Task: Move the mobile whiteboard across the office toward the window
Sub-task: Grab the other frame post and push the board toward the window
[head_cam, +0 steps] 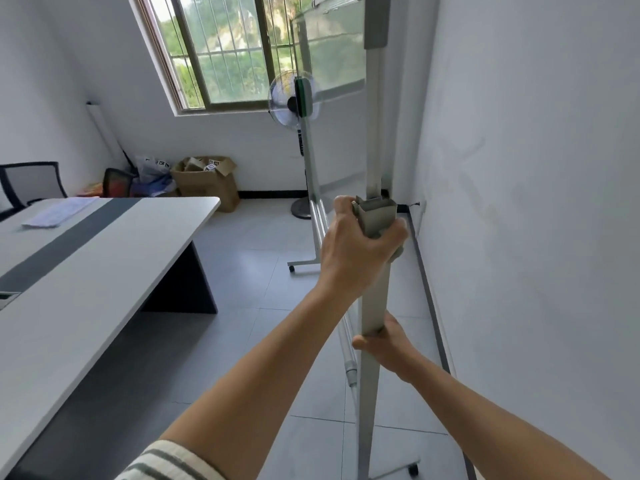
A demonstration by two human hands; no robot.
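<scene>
The mobile whiteboard (332,64) is seen edge-on along the right wall, its glossy panel reflecting the window (221,53). Its near grey upright post (372,296) runs down to a wheeled foot at the bottom. My left hand (360,247) is wrapped around the post at the grey bracket (375,216). My right hand (384,344) grips the same post lower down, from the wall side. The far leg and its caster (292,268) stand on the tiled floor nearer the window.
A long white and dark desk (104,258) fills the left side. A standing fan (294,98) is behind the whiteboard below the window. A cardboard box (207,183), bags and an office chair (31,181) sit at the far wall. The white wall (536,202) is close on the right.
</scene>
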